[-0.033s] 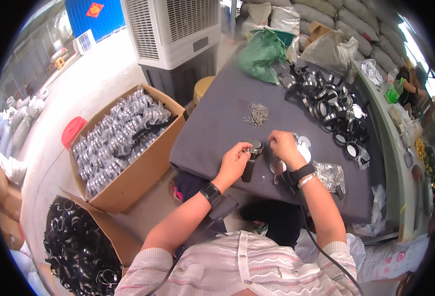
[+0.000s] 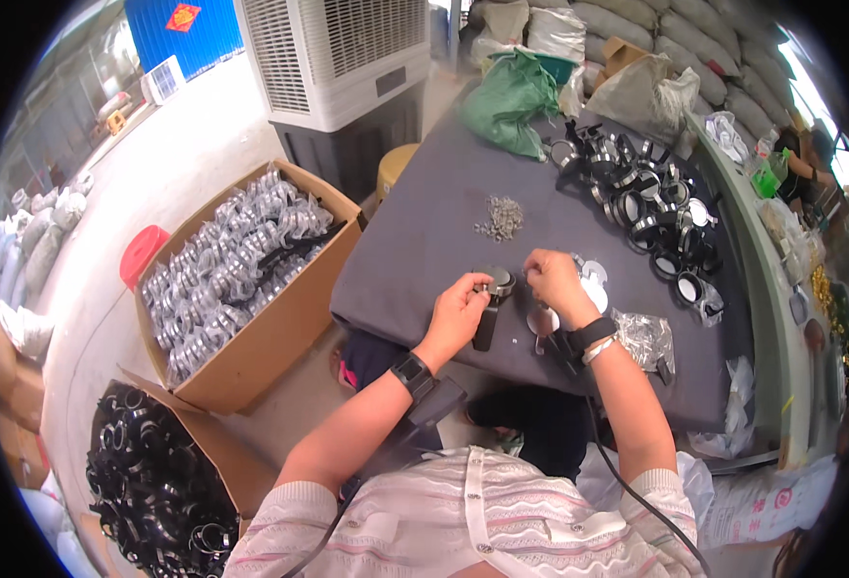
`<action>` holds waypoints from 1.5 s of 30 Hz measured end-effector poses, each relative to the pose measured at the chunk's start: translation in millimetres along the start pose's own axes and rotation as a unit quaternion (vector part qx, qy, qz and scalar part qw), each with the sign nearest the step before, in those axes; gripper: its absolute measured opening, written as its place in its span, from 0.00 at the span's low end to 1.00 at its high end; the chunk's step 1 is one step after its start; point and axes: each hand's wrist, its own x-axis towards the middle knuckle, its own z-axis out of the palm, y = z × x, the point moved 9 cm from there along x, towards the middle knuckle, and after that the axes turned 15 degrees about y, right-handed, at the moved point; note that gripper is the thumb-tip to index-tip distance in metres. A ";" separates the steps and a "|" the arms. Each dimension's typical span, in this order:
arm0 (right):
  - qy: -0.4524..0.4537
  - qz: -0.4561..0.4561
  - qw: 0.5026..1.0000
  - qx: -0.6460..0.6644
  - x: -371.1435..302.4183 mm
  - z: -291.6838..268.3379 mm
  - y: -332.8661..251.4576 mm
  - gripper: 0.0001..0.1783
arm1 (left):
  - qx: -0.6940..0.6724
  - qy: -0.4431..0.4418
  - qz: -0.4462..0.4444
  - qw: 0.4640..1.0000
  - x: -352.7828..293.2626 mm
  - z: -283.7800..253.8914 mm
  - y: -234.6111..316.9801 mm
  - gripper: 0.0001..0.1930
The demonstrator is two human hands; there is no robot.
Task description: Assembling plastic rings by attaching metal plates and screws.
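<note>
My left hand [image 2: 455,313] is closed around a round-headed piece with a silver rim [image 2: 500,279] and a flat black handle [image 2: 485,332] that points toward me. The piece is held just over the grey-covered table. Slightly to its right, my right hand [image 2: 552,279] has thumb and fingers pinched together, apart from that piece. Whatever is between those fingertips is too small to make out. Shiny round discs [image 2: 593,292] lie beside and partly behind my right hand. Beyond both hands sits a small heap of tiny metal parts [image 2: 504,220].
Many black round pieces with shiny faces [image 2: 641,207] cover the table's right side. A clear bag of small metal parts [image 2: 646,344] lies by my right wrist. Cartons of wrapped pieces [image 2: 280,339] and black ring parts [image 2: 150,482] stand left. A green bag [image 2: 511,106] sits at the far end.
</note>
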 end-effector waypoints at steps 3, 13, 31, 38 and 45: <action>-0.005 0.085 0.991 0.104 -8.7 0.6 9.5 0.04 | -0.003 -0.004 -0.024 1.000 -1.4 1.1 4.4 0.11; 0.049 0.049 0.963 0.260 -61.2 -5.2 -36.8 0.03 | 0.022 0.008 -0.013 1.000 -1.7 -4.0 5.3 0.09; 0.217 -0.152 0.962 0.060 -65.4 -11.3 -76.2 0.06 | 0.001 -0.015 -0.006 1.000 -6.0 -0.9 5.0 0.12; 0.183 -0.173 0.966 0.062 -62.6 -2.2 -71.4 0.04 | -0.011 0.035 -0.037 0.999 -4.4 -7.1 -0.7 0.08; 0.175 -0.113 0.973 -0.100 -77.0 -68.1 -21.2 0.03 | 0.002 0.027 -0.013 1.000 0.4 -1.0 -4.5 0.08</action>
